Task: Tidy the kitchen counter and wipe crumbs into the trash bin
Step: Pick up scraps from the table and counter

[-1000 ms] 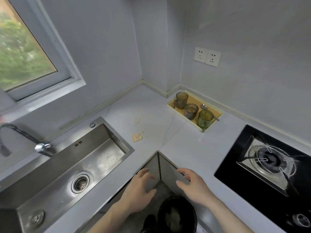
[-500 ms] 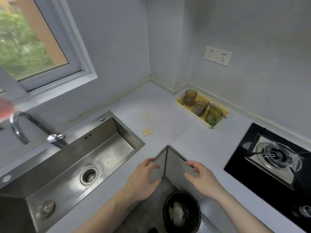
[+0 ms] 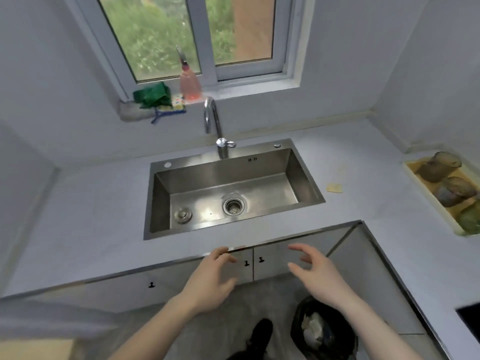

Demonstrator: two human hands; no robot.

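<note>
Both hands are hovering in front of the counter's front edge, just below the sink [image 3: 228,188]. The left hand [image 3: 210,279] is holding nothing, its fingers relaxed and lightly bent, the fingertips reaching up to the counter [image 3: 85,219] edge in front of the sink. The right hand [image 3: 318,274] is also holding nothing, its fingers spread and loosely curved, off the sink's front right corner and apart from the counter edge.

A flat tan scrap [image 3: 334,187] is lying on the counter just right of the sink's right rim, its long axis running roughly parallel to the sink's front edge. A faint scatter of crumbs [image 3: 341,169] is showing behind it, toward the wall; they are too blurred to tell more.

The trash bin [image 3: 323,331], lined in black with pale waste inside, is standing on the floor below and to the right of the sink, its mouth facing up, under the right forearm.

Farther right of the sink, a yellow tray [image 3: 426,193] is holding glass cups [image 3: 437,167], its long axis running from the wall toward the counter front. Behind the sink, a green cloth [image 3: 152,94] and a pink bottle [image 3: 190,83] are sitting on the window sill.
</note>
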